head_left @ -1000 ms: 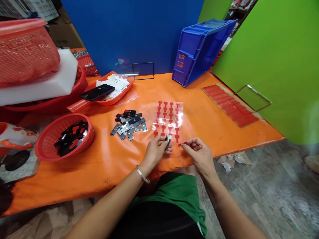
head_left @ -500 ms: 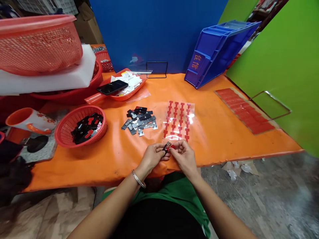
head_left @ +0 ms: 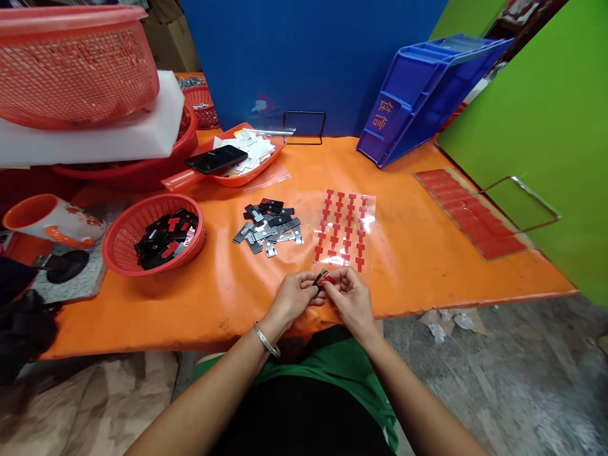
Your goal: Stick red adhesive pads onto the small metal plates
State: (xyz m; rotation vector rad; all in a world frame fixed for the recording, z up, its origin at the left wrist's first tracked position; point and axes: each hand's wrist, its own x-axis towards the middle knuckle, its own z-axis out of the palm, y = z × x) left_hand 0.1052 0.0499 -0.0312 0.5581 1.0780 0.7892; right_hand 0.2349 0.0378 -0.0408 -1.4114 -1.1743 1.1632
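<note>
Near the table's front edge, my left hand [head_left: 295, 296] is closed on a small black metal plate [head_left: 318, 282]. My right hand [head_left: 352, 297] meets it there, thumb and fingers pinching a red sticker [head_left: 327, 280] against the plate. The fingers partly hide both pieces. Just beyond my hands lies a clear sheet of T-shaped red stickers [head_left: 346, 228]. A loose pile of black and grey metal plates [head_left: 269, 226] is to its left. Farther left, a red plastic basket [head_left: 114, 244] holds more black plates, some bearing red T shapes.
An orange scoop [head_left: 178, 182] holds white paper slips and a black phone [head_left: 216, 158]. A mug [head_left: 52, 221] stands at the left, below stacked red baskets [head_left: 76, 76]. A blue bin [head_left: 413, 95] leans at the back right, near a red sticker sheet [head_left: 470, 212].
The camera view has shifted slightly. Both hands keep nearly the same grip on the plate and the red sticker.
</note>
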